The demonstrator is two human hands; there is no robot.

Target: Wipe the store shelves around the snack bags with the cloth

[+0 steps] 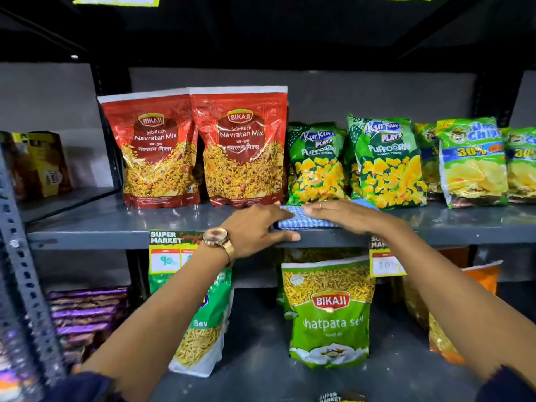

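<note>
A folded blue-and-white patterned cloth (pixel 293 221) lies near the front of the grey middle shelf (pixel 116 221), just in front of the snack bags. My right hand (pixel 345 213) rests flat on top of the cloth, fingers pointing left. My left hand (pixel 258 227), with a watch on the wrist, has its fingers on the cloth's left end and its thumb on the shelf's front lip. Behind the hands stand two red Navratan Mix bags (pixel 243 146) and green Puffcorn bags (pixel 316 163). Much of the cloth is hidden under my hands.
Green-and-yellow chips bags (pixel 472 161) fill the shelf's right end. Price tags (pixel 171 253) hang from the front lip. Below stand a green sev bag (pixel 330 311), purple packs (pixel 87 311) and orange bags (pixel 478 280). A slotted steel upright (pixel 20 256) is at the left.
</note>
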